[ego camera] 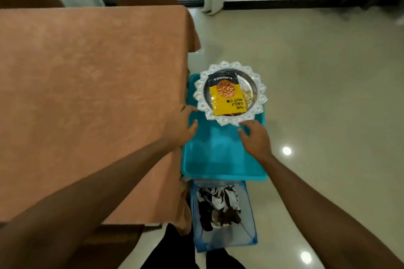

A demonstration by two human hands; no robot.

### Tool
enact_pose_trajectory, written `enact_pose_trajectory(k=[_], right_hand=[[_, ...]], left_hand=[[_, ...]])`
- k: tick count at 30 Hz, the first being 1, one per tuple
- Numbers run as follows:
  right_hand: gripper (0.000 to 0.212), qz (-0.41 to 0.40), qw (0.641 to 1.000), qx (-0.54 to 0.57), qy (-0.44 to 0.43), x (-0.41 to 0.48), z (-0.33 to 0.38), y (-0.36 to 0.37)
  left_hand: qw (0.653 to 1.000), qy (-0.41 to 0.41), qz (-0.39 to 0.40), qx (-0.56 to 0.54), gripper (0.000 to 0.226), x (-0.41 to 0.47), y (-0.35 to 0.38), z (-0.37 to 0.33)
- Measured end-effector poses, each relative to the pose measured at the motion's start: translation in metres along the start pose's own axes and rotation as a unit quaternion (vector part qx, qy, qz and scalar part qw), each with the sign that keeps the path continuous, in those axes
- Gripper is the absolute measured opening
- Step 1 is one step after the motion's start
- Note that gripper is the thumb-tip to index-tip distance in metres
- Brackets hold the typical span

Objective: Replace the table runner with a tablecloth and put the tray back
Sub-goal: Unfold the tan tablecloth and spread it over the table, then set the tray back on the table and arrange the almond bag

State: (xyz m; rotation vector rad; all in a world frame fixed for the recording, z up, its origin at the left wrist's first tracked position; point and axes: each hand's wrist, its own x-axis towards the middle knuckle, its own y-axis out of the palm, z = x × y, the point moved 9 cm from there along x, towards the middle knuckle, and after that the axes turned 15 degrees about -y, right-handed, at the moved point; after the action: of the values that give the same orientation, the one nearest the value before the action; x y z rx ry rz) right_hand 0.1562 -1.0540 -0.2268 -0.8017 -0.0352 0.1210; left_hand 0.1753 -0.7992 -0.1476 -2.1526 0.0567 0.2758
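Here, left hand [181, 125] and right hand [254, 137] spread, empty, near the tray [261, 94] atop a teal bin [218, 155] beside the tablecloth [87, 94].

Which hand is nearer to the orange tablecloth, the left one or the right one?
Left. The left hand is right at the edge of the tablecloth, beside the silver tray. The right hand is farther out, over the teal bin, by the tray's near rim.

Orange tablecloth [87, 94] spread flat; silver scalloped tray [261, 91] with almond packet [227, 98], atop turquoise lid [218, 155].
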Motion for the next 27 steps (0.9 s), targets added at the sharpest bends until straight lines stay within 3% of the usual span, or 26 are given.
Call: enact_pose_trajectory(k=[3,5,7,10,13,15,21,27], right_hand=[[0.037,-0.041,0.996,-0.008,0.078,0.042,-0.041,-0.024],[0.047,-0.065,0.989,0.013,0.133,0.062,-0.064,-0.028],[0.055,-0.09,0.98,0.023,0.174,0.086,-0.085,-0.03],[0.065,-0.087,0.972,0.028,0.216,0.108,-0.106,-0.023],[0.069,-0.056,0.972,0.011,0.23,0.122,-0.123,-0.007],[0.065,-0.061,0.97,0.02,0.236,0.125,-0.131,-0.002],[0.057,-0.146,0.946,0.085,0.276,0.121,-0.133,-0.013],[0.053,-0.201,0.928,0.114,0.292,0.092,-0.117,-0.043]], left_hand=[[0.998,-0.026,0.045,0.033,0.05,0.063,0.026,-0.006],[0.998,-0.038,0.056,-0.004,0.047,0.1,0.037,-0.009],[0.992,-0.104,0.053,-0.055,0.046,0.143,0.048,0.0],[0.949,-0.258,0.078,-0.163,0.061,0.179,0.072,0.029],[0.913,-0.325,0.094,-0.227,0.055,0.193,0.099,0.048],[0.898,-0.347,0.088,-0.255,0.048,0.197,0.107,0.055],[0.845,-0.396,0.071,-0.352,0.064,0.194,0.114,0.06],[0.849,-0.378,0.103,-0.354,0.054,0.182,0.095,0.046]])
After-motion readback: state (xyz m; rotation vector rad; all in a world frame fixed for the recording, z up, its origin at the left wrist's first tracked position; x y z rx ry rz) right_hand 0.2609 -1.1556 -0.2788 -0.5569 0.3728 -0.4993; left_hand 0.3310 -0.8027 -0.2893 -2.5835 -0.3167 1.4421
